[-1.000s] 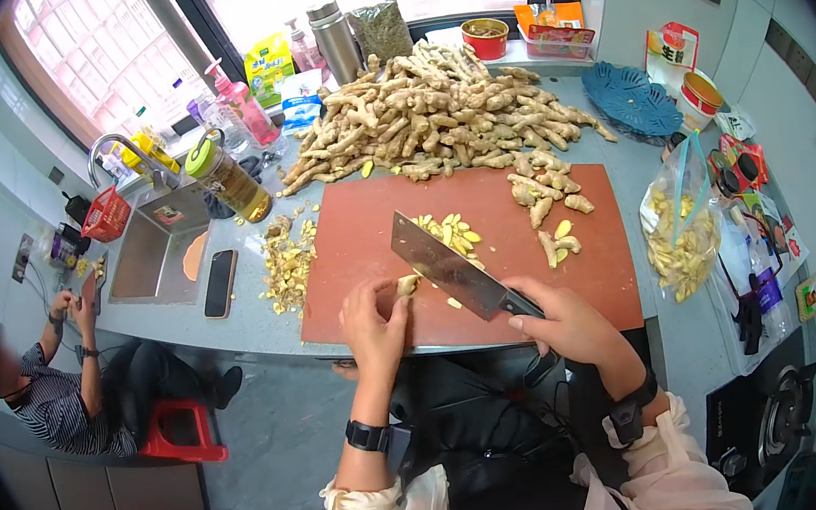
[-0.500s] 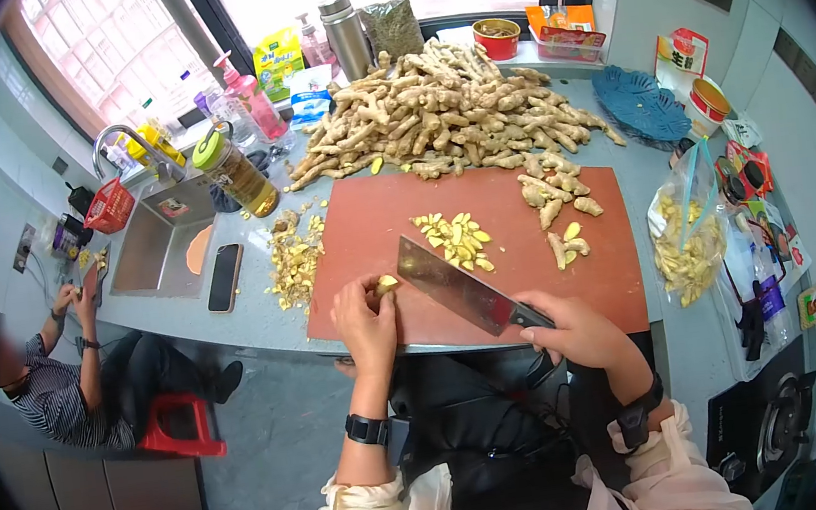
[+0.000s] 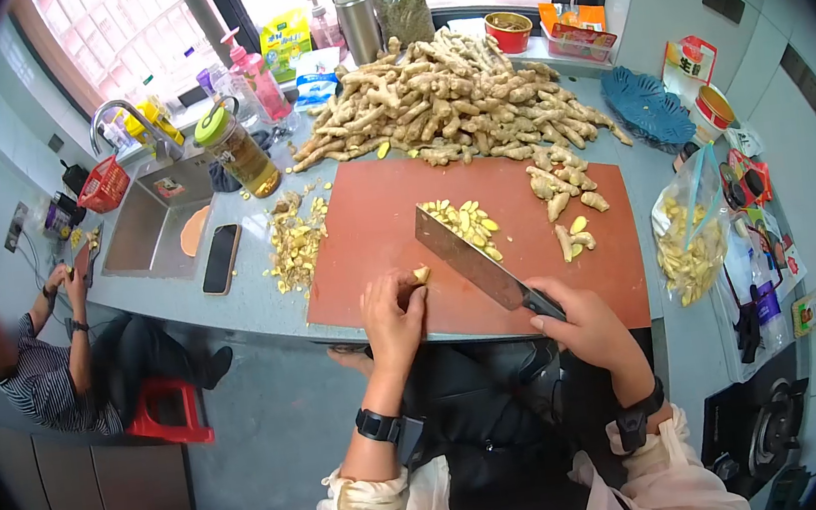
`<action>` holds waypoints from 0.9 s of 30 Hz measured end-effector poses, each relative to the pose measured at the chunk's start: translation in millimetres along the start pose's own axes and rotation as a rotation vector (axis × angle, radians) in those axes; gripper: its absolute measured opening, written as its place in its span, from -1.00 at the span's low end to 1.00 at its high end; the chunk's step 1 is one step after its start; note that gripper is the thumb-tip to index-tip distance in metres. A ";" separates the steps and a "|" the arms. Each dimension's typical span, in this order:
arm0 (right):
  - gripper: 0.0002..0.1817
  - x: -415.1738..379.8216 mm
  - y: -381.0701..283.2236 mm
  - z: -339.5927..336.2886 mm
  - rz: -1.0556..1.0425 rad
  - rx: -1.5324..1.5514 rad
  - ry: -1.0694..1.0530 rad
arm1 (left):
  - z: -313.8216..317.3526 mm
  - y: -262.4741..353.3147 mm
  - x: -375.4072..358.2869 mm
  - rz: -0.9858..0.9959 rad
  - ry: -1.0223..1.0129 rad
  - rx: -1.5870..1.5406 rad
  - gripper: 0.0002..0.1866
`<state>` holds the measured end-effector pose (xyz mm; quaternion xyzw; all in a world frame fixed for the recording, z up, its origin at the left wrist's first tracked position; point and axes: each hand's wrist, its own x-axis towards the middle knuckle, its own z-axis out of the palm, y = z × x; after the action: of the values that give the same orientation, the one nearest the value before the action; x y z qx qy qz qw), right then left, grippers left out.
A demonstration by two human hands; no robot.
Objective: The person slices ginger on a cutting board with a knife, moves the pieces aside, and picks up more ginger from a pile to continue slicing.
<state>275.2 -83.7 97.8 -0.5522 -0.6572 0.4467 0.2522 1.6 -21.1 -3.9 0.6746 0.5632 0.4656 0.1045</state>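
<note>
My left hand [image 3: 396, 323] is closed around a small piece of ginger [image 3: 421, 275] near the front of the reddish-brown cutting board [image 3: 355, 231]. In my right hand [image 3: 587, 323] is the black handle of a cleaver [image 3: 475, 265]. Its broad blade slants up and to the left, to the right of the ginger piece and apart from it. Yellow ginger slices [image 3: 465, 223] lie in a small heap just behind the blade. Several unpeeled ginger pieces [image 3: 561, 185] rest at the board's right rear. Fingertips of my left hand are partly hidden.
A large pile of ginger [image 3: 461, 98] stands behind the board. Peelings [image 3: 296, 240], a phone [image 3: 221, 260] and a bottle of tea [image 3: 241, 158] are to the left, beside the sink [image 3: 148, 229]. A bag of ginger [image 3: 689, 243] lies right. A seated person [image 3: 50, 381] works at far left.
My left hand has moved to the right along the board with the ginger piece. The cleaver has also shifted slightly right. The view has turned a little.
</note>
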 end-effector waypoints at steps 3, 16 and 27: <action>-0.53 -0.7 -5.0 2.8 -0.027 -0.027 0.015 | -3.9 -4.4 -7.1 -0.015 0.017 -0.032 -0.75; -0.53 3.2 -14.9 5.1 -0.002 -0.228 -0.011 | -0.8 3.1 2.2 0.101 0.039 0.005 -0.82; -0.56 15.6 -28.9 7.1 -0.188 -0.324 0.001 | 5.3 -2.4 0.9 0.115 0.067 -0.005 -0.87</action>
<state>250.8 -70.8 117.0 -0.5219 -0.7692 0.3092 0.2010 3.9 -17.4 -8.0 0.6897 0.5254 0.4946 0.0604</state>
